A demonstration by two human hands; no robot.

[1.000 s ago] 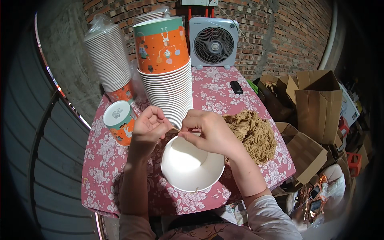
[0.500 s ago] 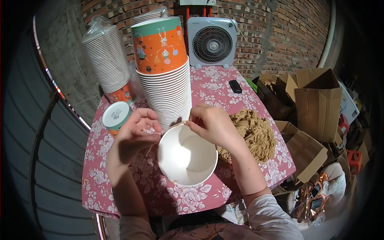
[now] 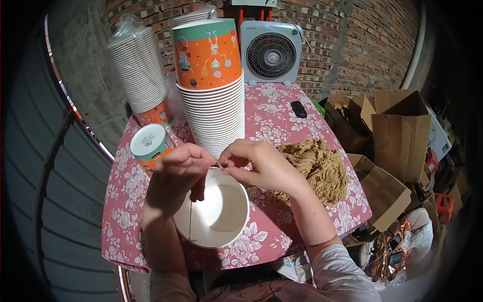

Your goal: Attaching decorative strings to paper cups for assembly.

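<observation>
A white paper bucket lies open-mouthed toward me on the floral table. My left hand rests on its upper left rim, with fingers pinched on a thin tan cord that hangs down across the bucket's inside. My right hand pinches the same cord at the upper rim, fingertips almost touching the left hand's. A heap of tan cords lies on the table just right of my right forearm.
A tall stack of orange-and-teal paper buckets stands behind my hands, a plastic-wrapped stack to its left, and a lidded bucket near my left hand. A white box fan and black remote sit farther back. Cardboard boxes stand right.
The white bucket has been tipped so its open mouth faces me. Both hands stayed at its rim, and a cord now hangs down inside it.
</observation>
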